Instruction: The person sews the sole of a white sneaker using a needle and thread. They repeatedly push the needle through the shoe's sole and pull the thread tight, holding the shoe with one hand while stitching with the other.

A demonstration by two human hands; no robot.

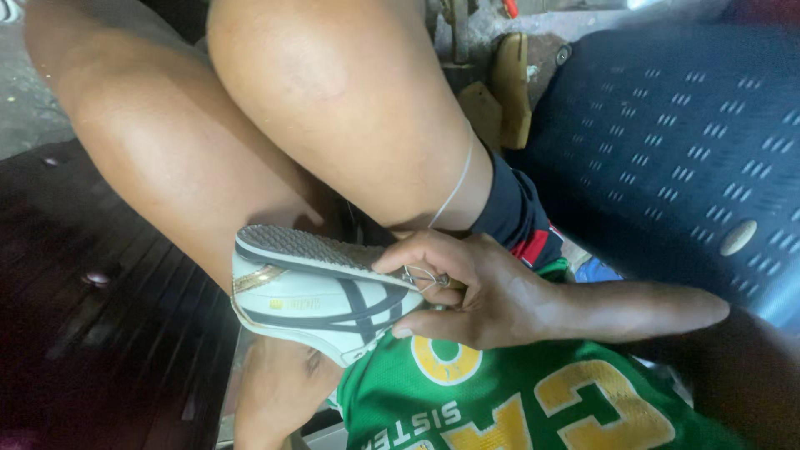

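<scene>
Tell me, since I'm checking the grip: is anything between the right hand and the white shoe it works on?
Nothing visible. The right hand grips the white shoe directly, thumb beneath, fingers over the sole edge, with a thread and small metal tool at the fingertips. The left hand isn't clearly shown.

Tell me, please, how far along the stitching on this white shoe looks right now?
Done: cannot tell; no finished stitches show along the sole. In hand: the right hand grips the shoe and pinches a needle, with thread pulled taut upward. The left hand is out of view. Left: cannot judge.
</scene>
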